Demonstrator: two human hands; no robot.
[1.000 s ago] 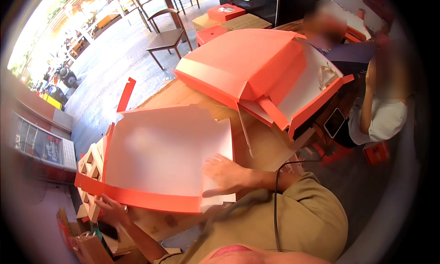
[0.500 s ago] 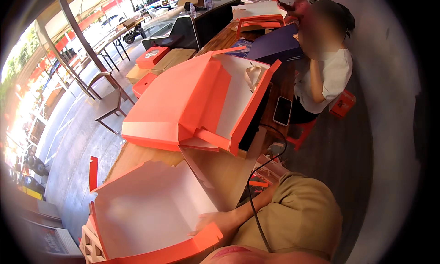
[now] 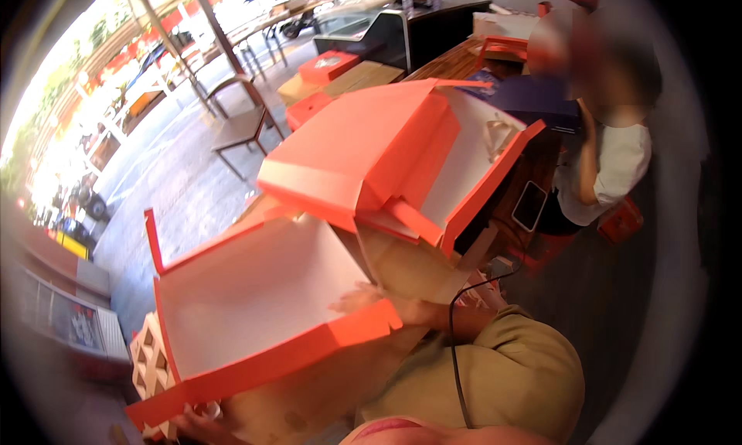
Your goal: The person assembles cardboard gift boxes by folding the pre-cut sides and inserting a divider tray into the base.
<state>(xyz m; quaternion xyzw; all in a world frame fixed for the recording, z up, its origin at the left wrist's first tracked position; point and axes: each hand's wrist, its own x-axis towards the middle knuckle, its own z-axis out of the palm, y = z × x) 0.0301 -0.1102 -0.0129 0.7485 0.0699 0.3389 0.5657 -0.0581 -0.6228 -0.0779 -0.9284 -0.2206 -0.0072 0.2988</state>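
Observation:
An orange cardboard box [image 3: 239, 302], pale inside and without a lid, sits in front of me at the left, its long orange near wall toward me. My right hand [image 3: 362, 300] reaches into its right end, fingers stretched out along the inner wall, slightly blurred. At the lower edge, my left hand [image 3: 202, 426] is at the outer side of the near wall, by the box's left corner. Its fingers are partly hidden and smeared, so its grip cannot be made out. A loose orange strip of card [image 3: 153, 240] sticks up at the far left corner.
Beyond it a larger orange box [image 3: 363, 151] lies tilted on the table. A pale latticed insert [image 3: 148, 356] stands left. A black cable [image 3: 454, 352] hangs across my right arm. A phone [image 3: 529, 205] lies near a seated person [image 3: 618, 163]; a chair [image 3: 241, 120] stands at the left.
The view has swung left, so the scene sits further right. The box's near wall has come up into view. My left hand has appeared beside it; my right hand stays at the right end.

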